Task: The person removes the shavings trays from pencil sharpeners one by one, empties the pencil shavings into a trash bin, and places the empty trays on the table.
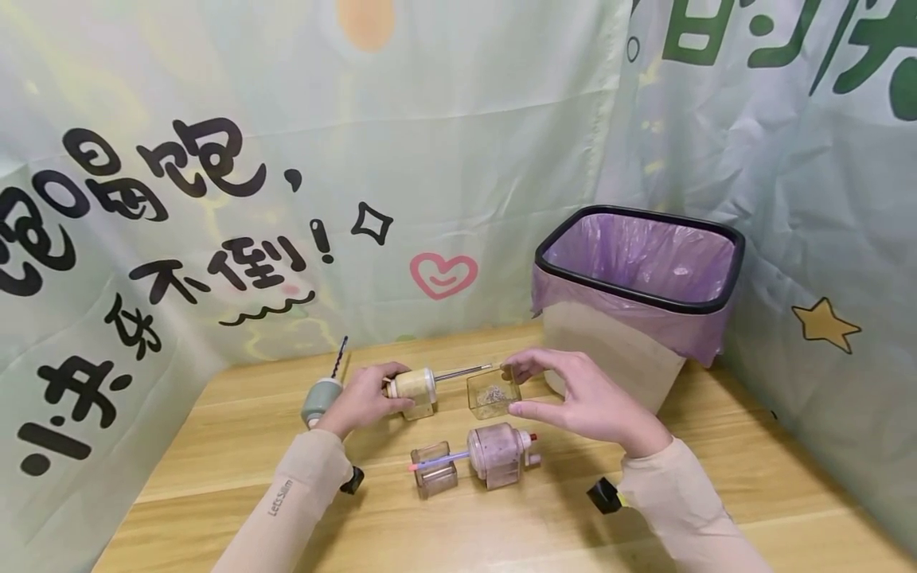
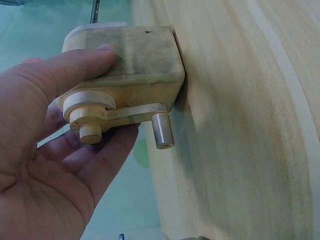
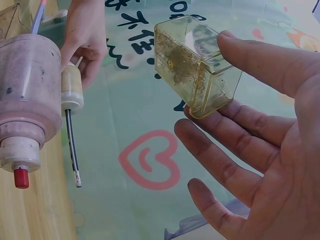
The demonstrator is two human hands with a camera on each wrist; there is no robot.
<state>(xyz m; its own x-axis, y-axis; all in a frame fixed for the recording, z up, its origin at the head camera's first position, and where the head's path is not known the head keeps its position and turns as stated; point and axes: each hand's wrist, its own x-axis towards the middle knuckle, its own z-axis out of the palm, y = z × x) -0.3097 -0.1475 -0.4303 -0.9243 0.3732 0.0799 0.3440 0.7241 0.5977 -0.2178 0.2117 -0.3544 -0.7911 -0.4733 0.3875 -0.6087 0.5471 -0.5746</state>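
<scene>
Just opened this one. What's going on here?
Someone's left grip holds a yellow sharpener with a dark pencil sticking out, while the right grip holds a clear yellowish drawer with what look like shavings inside. Nearer the head camera, a purple sharpener sits on the table, and a green sharpener is left of the left grip. A lined bin stands at the right; the drawer is not over it.

The yellow sharpener [image 2: 135, 55] looks like hard plastic, smooth but dulled by grey smudges; its crank knob [image 2: 163, 131] is glossy, whether metal or plastic unclear. The drawer [image 3: 175, 65] is see-through, shiny plastic. The pink sharpener [image 1: 496, 454] is smooth, speckled plastic. Wood grain covers the smooth desk [image 1: 193, 461]. The backdrop [image 1: 487, 175] is creased, faintly sheeny cloth; the bin liner [image 1: 645, 255], thin, crinkled, glossy plastic.
</scene>
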